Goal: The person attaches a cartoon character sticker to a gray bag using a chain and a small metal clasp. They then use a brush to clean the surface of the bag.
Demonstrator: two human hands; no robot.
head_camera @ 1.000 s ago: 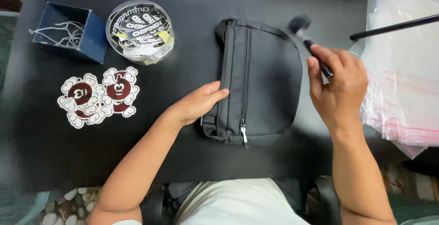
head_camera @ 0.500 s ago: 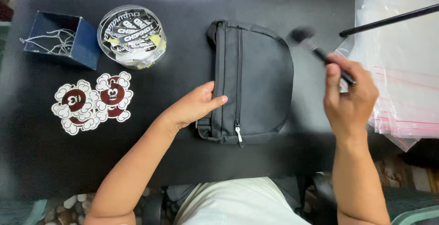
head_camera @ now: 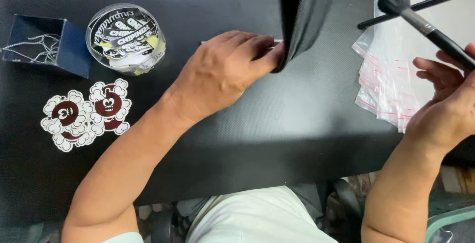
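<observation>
My left hand [head_camera: 227,70] pinches the lower edge of a black zip pouch [head_camera: 304,15] and holds it lifted off the black table [head_camera: 297,134], so the pouch hangs up past the top of the view. My right hand [head_camera: 448,107] holds a black-handled soft brush [head_camera: 420,23] by its handle, bristles pointing up and left, over the plastic bags at the right. The brush is clear of the pouch.
A stack of clear zip bags [head_camera: 396,75] lies at the right, with a thin black rod [head_camera: 415,5] across it. At the left sit a round clear tub of stickers [head_camera: 125,38], a dark blue box with chains [head_camera: 47,45] and two cloud-shaped stickers [head_camera: 86,114].
My left hand went from resting flat on the pouch to gripping its edge and lifting it off the table. My right hand moved the brush rightward, away from the pouch.
</observation>
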